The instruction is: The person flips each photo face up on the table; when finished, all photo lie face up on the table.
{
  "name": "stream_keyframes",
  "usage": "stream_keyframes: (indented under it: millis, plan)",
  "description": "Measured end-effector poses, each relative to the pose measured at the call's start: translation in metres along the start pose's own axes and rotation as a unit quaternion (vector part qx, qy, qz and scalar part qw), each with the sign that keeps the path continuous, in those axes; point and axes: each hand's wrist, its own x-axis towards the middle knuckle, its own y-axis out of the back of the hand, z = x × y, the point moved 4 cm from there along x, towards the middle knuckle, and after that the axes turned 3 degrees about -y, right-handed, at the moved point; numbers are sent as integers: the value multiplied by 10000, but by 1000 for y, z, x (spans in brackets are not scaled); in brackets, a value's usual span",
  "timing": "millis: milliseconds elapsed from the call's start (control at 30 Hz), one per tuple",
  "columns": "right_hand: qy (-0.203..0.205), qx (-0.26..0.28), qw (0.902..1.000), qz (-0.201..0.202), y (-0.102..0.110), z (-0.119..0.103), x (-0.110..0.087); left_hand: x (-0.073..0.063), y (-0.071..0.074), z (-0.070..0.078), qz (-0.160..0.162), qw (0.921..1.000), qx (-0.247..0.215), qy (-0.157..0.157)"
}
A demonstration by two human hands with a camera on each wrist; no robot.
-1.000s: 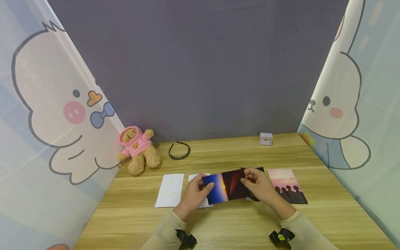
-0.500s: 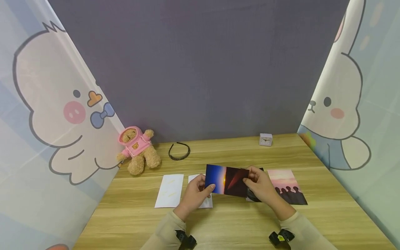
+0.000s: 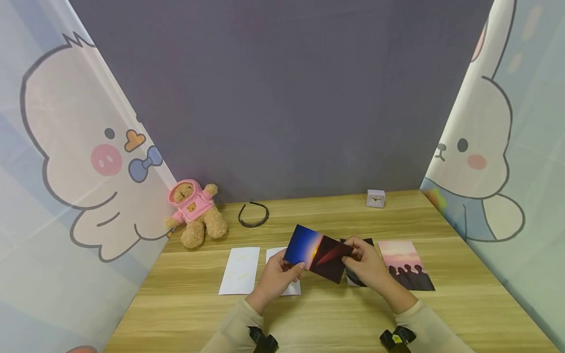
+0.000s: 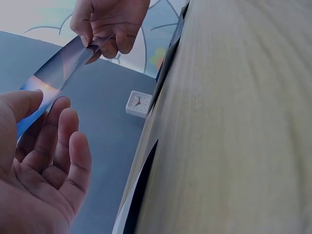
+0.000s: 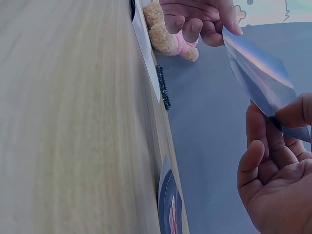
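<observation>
Both hands hold one glossy photo card [image 3: 317, 254] above the table, blue on its left half, with a bright orange band and dark red on its right. My left hand [image 3: 275, 279] pinches the lower left edge between thumb and fingers. At the right end, my right hand [image 3: 367, 262] grips the card the same way. In the left wrist view the card [image 4: 56, 68] is seen nearly edge-on, tilted. Under the left hand lies a white card [image 3: 290, 289], partly covered. Beneath the right hand is a dark card [image 3: 355, 280], mostly hidden.
A white card [image 3: 240, 270] with faint yellow marks lies at the left. To the right rests a pink sunset picture [image 3: 405, 264] with dark silhouettes. Farther back are a teddy bear [image 3: 194, 211] in a pink hoodie, a black headband [image 3: 253, 215] and a small white clock [image 3: 375, 198].
The held card has turned clockwise in the head view, its left end rising and its right end dropping. Both hands keep their hold and have barely shifted.
</observation>
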Motion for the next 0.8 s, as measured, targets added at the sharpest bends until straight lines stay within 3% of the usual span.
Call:
stream_keyframes:
  millis: [367,567,800]
  plan:
    - [-47,52,9993,-365,-4,4,-1,0,3,0,263,9995,-71,-132]
    - [71,-436,9988,-226,-4,2,-2,-1,7,2,568,9980,111,-251]
    - [314,-734,9965,-249,-6,-4,-5,0,8,1,596,9973,130,-410]
